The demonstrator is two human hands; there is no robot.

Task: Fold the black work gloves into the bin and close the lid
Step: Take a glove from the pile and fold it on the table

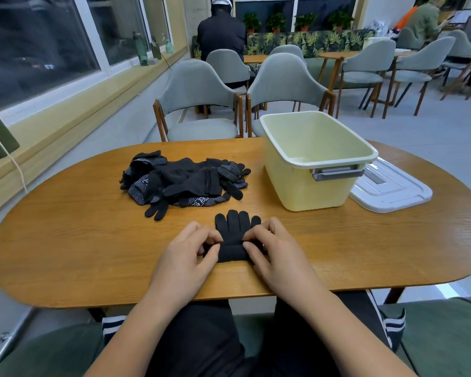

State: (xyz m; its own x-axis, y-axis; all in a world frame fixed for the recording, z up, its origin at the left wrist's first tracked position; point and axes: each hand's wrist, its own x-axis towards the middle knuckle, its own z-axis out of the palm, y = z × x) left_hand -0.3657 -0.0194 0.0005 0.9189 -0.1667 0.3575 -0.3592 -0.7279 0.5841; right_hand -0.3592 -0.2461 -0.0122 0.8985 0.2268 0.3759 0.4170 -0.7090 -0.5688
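A black work glove (233, 235) lies flat near the table's front edge, fingers pointing away from me, its cuff end folded over. My left hand (186, 257) pinches the glove's left edge and my right hand (272, 254) pinches its right edge. Behind it, to the left, sits a heap of several black gloves (185, 180), some with white dots. The pale yellow bin (318, 183) stands open at the right with nothing visible inside. Its white lid (392, 189) lies flat on the table just right of the bin.
The oval wooden table (79, 240) carries everything. Two grey chairs (199, 104) stand at its far side. A person sits with their back to me further off, and others sit at the far right. A window ledge runs along the left.
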